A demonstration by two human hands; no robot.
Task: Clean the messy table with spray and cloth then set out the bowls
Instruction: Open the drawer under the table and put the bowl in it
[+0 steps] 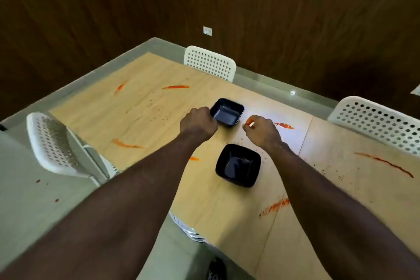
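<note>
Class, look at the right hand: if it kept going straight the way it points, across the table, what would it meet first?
Probably the red smear just beyond the right hand, then bare table. The far bowl lies left of that line, though depth is uncertain.

- The far bowl [227, 112] sits on the counter [141, 107] near its middle, with the near bowl [238, 165] in front of it, apart.
- The left hand [198, 123] touches the far bowl's left rim; the right hand [261, 130] lies just right of that bowl, behind the near bowl.
- One chair [210, 63] stands behind the counter, another chair [377, 121] at the far right, a third chair [56, 145] at the left.
- Sauce smears [175, 87] lie scattered across the counter.
</note>
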